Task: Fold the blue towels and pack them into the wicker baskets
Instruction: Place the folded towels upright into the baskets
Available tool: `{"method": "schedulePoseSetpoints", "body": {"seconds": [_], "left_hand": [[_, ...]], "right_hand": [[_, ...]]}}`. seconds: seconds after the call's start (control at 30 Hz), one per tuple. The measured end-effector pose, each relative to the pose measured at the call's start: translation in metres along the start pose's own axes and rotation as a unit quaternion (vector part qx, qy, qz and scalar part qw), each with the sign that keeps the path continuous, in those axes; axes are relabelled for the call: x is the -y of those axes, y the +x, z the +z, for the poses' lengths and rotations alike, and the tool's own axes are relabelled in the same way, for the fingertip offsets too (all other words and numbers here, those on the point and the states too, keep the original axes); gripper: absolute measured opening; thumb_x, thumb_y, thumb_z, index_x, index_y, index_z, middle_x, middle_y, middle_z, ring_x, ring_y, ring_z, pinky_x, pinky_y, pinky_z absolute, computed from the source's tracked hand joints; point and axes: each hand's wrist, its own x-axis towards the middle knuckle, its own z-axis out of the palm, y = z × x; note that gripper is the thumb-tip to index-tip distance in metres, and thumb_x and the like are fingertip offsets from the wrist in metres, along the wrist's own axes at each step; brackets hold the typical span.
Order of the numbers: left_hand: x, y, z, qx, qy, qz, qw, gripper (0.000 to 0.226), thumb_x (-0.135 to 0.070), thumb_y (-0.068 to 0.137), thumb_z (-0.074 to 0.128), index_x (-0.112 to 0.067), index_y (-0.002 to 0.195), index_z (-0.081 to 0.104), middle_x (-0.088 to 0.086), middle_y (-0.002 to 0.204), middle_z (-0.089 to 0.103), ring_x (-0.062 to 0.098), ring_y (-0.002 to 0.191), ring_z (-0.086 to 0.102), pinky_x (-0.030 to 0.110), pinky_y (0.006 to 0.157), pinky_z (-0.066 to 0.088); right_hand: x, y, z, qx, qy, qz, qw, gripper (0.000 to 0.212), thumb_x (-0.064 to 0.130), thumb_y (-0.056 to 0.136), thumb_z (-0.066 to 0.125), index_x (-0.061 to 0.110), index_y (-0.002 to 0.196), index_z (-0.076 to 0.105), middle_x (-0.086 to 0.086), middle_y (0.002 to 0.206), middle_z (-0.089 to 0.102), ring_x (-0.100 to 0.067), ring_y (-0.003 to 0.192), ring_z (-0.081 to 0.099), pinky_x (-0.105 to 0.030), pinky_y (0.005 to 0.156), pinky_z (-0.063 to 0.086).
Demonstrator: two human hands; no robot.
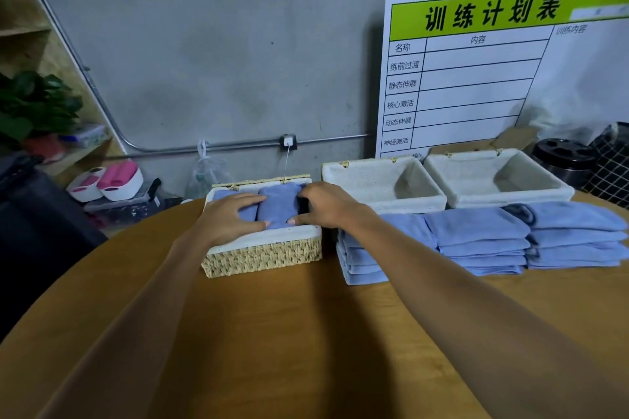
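Two folded blue towels sit side by side in the left basket [262, 257], which stands on the round wooden table [306, 333] at its far-left part. The right-hand towel [277, 209] lies lengthwise in the middle of the basket; the left-hand towel [235, 202] is partly covered by your left hand.

Your left hand [231, 218] rests on the left-hand towel, fingers spread over it and thumb tip at the near end of the middle towel. Your right hand [326, 206] curls over the basket's right rim, fingers reaching to the far end of the middle towel and thumb at its near end. Both hands bracket that towel; whether they clamp it firmly, I cannot tell.

Just right of the basket, three stacks of folded towels [483, 241] stand in a row on the table, touching one another. Behind the stacks are two lined baskets, the middle basket [384, 187] and the right basket [497, 177], side by side, each showing only its liner.

A white board [493, 71] with a green header leans on the grey wall behind them. A black round container [561, 160] stands at the far right.
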Motion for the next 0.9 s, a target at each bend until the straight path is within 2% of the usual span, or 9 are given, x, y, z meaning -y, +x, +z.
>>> {"method": "schedulePoseSetpoints", "body": {"seconds": [0.17, 0.3, 0.37, 0.43, 0.5, 0.57, 0.73, 0.83, 0.9], "left_hand": [[-0.001, 0.020, -0.002, -0.002, -0.012, -0.016, 1.000, 0.062, -0.044, 0.085, 0.075, -0.040, 0.142, 0.051, -0.013, 0.151, 0.046, 0.014, 0.137, 0.042, 0.031, 0.109, 0.034], [0.001, 0.025, -0.007, 0.017, -0.026, -0.006, 0.999, 0.055, -0.034, 0.085, 0.075, -0.041, 0.136, 0.055, -0.014, 0.145, 0.050, 0.014, 0.132, 0.046, 0.030, 0.104, 0.037], [-0.010, 0.026, -0.006, -0.049, -0.081, 0.017, 0.995, 0.044, -0.024, 0.087, 0.073, -0.042, 0.125, 0.060, -0.017, 0.132, 0.055, 0.012, 0.126, 0.051, 0.028, 0.100, 0.038], [-0.036, 0.031, -0.002, -0.095, -0.105, 0.055, 0.988, 0.041, -0.035, 0.085, 0.070, -0.040, 0.124, 0.061, -0.015, 0.126, 0.058, 0.010, 0.119, 0.055, 0.032, 0.098, 0.044], [-0.068, 0.043, 0.005, -0.050, -0.060, 0.095, 0.992, 0.066, -0.064, 0.075, 0.062, -0.040, 0.135, 0.053, -0.013, 0.133, 0.058, 0.011, 0.122, 0.053, 0.041, 0.103, 0.044], [-0.096, 0.056, 0.014, 0.013, 0.026, 0.104, 0.994, 0.089, -0.081, 0.069, 0.055, -0.043, 0.147, 0.037, -0.013, 0.147, 0.050, 0.015, 0.134, 0.045, 0.046, 0.110, 0.037], [-0.125, 0.075, 0.034, 0.118, 0.105, 0.084, 0.984, 0.112, -0.083, 0.069, 0.064, -0.046, 0.157, 0.004, -0.005, 0.165, 0.018, 0.021, 0.152, 0.016, 0.050, 0.120, 0.015], [-0.125, 0.081, 0.040, 0.135, 0.157, 0.072, 0.976, 0.133, -0.100, 0.050, 0.050, -0.044, 0.156, -0.007, -0.004, 0.167, 0.005, 0.019, 0.154, 0.003, 0.056, 0.121, 0.004], [-0.123, 0.084, 0.041, 0.130, 0.156, 0.047, 0.978, 0.140, -0.103, 0.042, 0.044, -0.043, 0.155, -0.010, -0.002, 0.168, 0.002, 0.021, 0.154, -0.001, 0.059, 0.120, 0.003]], "right_hand": [[-0.009, 0.016, 0.001, 0.001, 0.010, 0.005, 1.000, 0.053, 0.061, 0.080, 0.070, 0.010, 0.091, 0.065, -0.008, 0.093, 0.065, -0.025, 0.083, 0.060, -0.034, 0.068, 0.046], [-0.026, 0.003, -0.014, -0.056, 0.109, -0.028, 0.992, 0.048, 0.056, 0.085, 0.068, 0.014, 0.109, 0.070, -0.005, 0.109, 0.069, -0.021, 0.100, 0.061, -0.035, 0.086, 0.049], [-0.058, -0.013, -0.034, -0.115, 0.137, -0.012, 0.984, 0.050, 0.057, 0.086, 0.067, 0.015, 0.113, 0.071, -0.004, 0.115, 0.069, -0.020, 0.108, 0.061, -0.032, 0.093, 0.044], [-0.102, -0.031, -0.055, -0.131, 0.087, 0.042, 0.987, 0.067, 0.072, 0.080, 0.058, 0.017, 0.116, 0.069, -0.004, 0.119, 0.067, -0.022, 0.115, 0.058, -0.033, 0.097, 0.043], [-0.145, -0.050, -0.069, -0.094, 0.000, 0.108, 0.990, 0.082, 0.082, 0.075, 0.050, 0.019, 0.127, 0.063, -0.006, 0.129, 0.062, -0.025, 0.123, 0.053, -0.037, 0.102, 0.042], [-0.174, -0.067, -0.075, -0.065, -0.042, 0.147, 0.986, 0.085, 0.080, 0.078, 0.052, 0.019, 0.137, 0.054, -0.010, 0.136, 0.056, -0.028, 0.129, 0.049, -0.039, 0.106, 0.039], [-0.199, -0.094, -0.073, 0.019, -0.065, 0.180, 0.981, 0.091, 0.085, 0.077, 0.047, 0.028, 0.148, 0.035, -0.011, 0.153, 0.039, -0.026, 0.145, 0.029, -0.046, 0.117, 0.020], [-0.204, -0.100, -0.073, 0.056, -0.018, 0.156, 0.986, 0.124, 0.106, 0.049, 0.023, 0.035, 0.151, 0.029, -0.006, 0.159, 0.033, -0.023, 0.151, 0.017, -0.052, 0.120, 0.010], [-0.209, -0.103, -0.075, 0.071, 0.000, 0.133, 0.989, 0.129, 0.108, 0.045, 0.024, 0.038, 0.153, 0.024, -0.005, 0.162, 0.027, -0.022, 0.153, 0.010, -0.053, 0.122, 0.005]]}}
